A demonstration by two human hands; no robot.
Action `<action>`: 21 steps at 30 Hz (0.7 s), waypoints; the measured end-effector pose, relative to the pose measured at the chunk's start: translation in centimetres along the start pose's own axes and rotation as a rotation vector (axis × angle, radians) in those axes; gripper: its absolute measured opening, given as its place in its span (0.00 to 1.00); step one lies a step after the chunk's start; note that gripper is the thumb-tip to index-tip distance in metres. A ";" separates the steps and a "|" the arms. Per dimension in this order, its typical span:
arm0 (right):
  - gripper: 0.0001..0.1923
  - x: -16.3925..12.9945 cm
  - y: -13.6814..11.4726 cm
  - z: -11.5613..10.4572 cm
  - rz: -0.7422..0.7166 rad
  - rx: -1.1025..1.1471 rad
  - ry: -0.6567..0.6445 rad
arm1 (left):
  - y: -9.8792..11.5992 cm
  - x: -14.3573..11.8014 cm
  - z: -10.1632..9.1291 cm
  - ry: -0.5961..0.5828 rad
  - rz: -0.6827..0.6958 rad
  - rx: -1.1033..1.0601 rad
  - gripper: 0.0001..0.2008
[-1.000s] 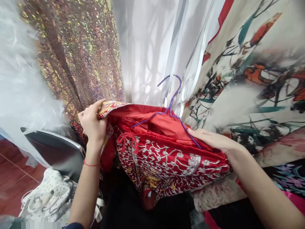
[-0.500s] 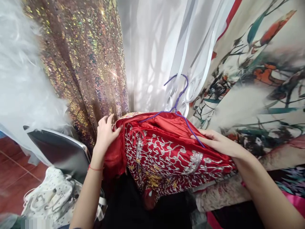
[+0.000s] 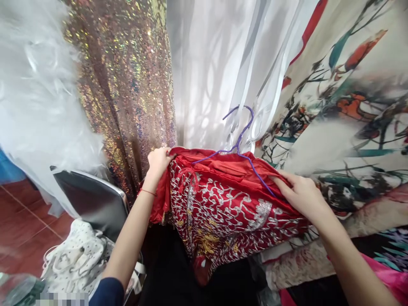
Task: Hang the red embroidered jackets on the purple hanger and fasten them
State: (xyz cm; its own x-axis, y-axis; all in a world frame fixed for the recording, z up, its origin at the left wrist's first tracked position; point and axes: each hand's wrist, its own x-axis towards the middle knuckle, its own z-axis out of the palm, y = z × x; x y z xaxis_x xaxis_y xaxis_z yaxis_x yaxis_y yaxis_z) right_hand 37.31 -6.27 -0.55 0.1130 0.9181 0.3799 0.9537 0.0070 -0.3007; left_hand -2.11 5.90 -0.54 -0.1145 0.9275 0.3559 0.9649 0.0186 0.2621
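Observation:
A red garment (image 3: 223, 212) with silver and gold embroidery lies spread in front of me, its satin lining showing along the top edge. Inside its neckline sits a purple hanger (image 3: 237, 146), the hook pointing up and its arms partly covered by the cloth. At the garment's left top corner, my left hand (image 3: 159, 160) pinches the edge. My right hand (image 3: 298, 193) grips the right top edge beside the hanger's right arm, with the thumb on the lining and the other fingers partly hidden behind the cloth.
A gold sequinned cloth (image 3: 127, 85) and white feathery fabric (image 3: 47, 93) hang at the left. White fabric (image 3: 204, 76) and a floral-print cloth (image 3: 360, 102) hang behind. A dark chair back (image 3: 89, 199) and a dotted white cloth (image 3: 76, 255) stand lower left.
My left hand has closed from spread fingers to a pinch on the garment's left corner. The right hand has shifted slightly along the right edge, and the view has moved a little.

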 end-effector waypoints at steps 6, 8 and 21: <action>0.22 1.0 2.1 0.6 -0.123 0.449 -0.208 | -2.0 -1.7 0.4 -0.327 0.038 0.091 0.13; 0.25 0.8 2.2 0.5 -0.081 0.505 -0.236 | -2.2 -2.7 0.1 -0.319 0.049 0.089 0.16; 0.28 -0.3 2.5 1.2 0.031 0.546 -0.146 | -0.1 -5.0 -5.2 0.008 0.160 0.332 0.22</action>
State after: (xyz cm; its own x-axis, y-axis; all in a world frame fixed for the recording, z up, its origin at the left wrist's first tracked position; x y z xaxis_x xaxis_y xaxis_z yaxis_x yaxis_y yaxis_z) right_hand 39.34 -6.03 -2.41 0.0622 0.9660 0.2508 0.6635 0.1477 -0.7335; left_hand -2.86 -0.71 2.35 0.0435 0.9254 0.3764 0.9947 -0.0051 -0.1024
